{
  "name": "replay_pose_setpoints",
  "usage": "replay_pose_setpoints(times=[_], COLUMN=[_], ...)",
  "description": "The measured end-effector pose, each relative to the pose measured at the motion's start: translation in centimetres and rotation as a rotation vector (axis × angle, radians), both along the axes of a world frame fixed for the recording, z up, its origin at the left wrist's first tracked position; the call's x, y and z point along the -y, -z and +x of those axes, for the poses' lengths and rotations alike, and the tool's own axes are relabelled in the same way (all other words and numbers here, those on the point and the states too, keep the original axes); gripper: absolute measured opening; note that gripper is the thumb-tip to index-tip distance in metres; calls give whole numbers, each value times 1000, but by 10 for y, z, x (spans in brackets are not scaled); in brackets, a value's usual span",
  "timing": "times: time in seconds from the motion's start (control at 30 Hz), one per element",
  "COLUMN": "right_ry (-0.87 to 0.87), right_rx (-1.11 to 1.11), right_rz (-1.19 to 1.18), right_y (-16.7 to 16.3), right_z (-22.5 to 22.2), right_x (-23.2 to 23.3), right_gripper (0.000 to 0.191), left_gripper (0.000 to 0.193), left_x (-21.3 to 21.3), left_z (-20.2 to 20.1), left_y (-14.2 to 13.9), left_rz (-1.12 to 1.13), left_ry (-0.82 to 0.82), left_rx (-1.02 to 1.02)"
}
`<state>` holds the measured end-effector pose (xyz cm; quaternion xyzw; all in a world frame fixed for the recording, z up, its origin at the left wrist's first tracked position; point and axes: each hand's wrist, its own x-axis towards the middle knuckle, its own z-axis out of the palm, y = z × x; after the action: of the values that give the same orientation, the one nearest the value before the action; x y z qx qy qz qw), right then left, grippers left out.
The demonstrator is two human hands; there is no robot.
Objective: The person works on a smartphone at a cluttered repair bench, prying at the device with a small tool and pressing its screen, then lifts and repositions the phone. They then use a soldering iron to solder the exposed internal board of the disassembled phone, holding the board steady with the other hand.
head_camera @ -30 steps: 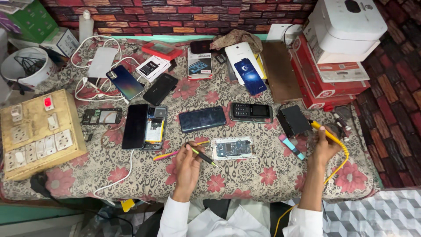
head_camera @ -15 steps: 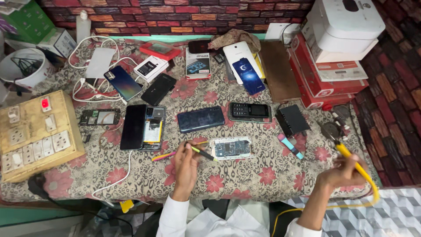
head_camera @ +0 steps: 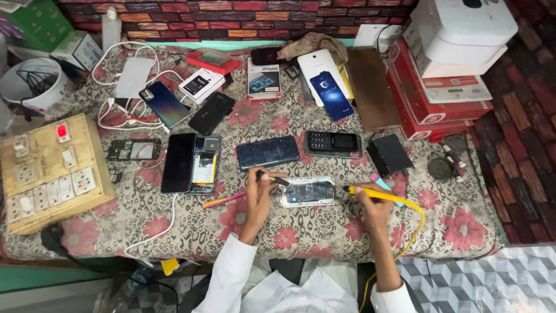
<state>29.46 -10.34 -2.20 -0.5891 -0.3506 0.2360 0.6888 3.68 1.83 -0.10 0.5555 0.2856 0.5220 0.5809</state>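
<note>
An opened phone with its circuit board showing (head_camera: 308, 192) lies on the flowered cloth (head_camera: 191, 226) in front of me. My left hand (head_camera: 259, 190) holds thin tweezers (head_camera: 277, 180) whose tip points at the board's left end. My right hand (head_camera: 370, 202) grips a yellow soldering iron (head_camera: 376, 195) with a yellow cord; its tip sits at the board's right edge. A pink and yellow tool (head_camera: 223, 199) lies just left of my left hand.
Several phones, among them a dark one (head_camera: 267, 152) and a keypad one (head_camera: 333, 144), lie behind the board. A wooden switch and socket board (head_camera: 46, 174) stands at the left. Red and white boxes (head_camera: 446, 69) are stacked at the right, beside a black adapter (head_camera: 389, 155).
My right hand has swung in from the table's right edge with the soldering iron, and its tip now sits at the board. My left hand has stayed by the board with the tweezers.
</note>
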Motion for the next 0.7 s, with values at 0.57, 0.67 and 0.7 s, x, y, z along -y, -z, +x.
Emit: replay_pose_setpoints(times=[0.57, 0.67, 0.7], right_ry=[-37, -60, -52], right_rx=[29, 73, 75], right_rz=[-95, -76, -60], right_y=[3, 5, 5], right_z=[-14, -14, -13], right_x=[-4, -3, -3], right_gripper=[18, 19, 19], left_gripper=[16, 17, 16], left_x=[11, 8, 9], left_z=[1, 1, 1], left_y=[11, 14, 15], left_rz=[170, 155, 180], left_ry=[-44, -74, -78], left_rx=[-249, -267, -266])
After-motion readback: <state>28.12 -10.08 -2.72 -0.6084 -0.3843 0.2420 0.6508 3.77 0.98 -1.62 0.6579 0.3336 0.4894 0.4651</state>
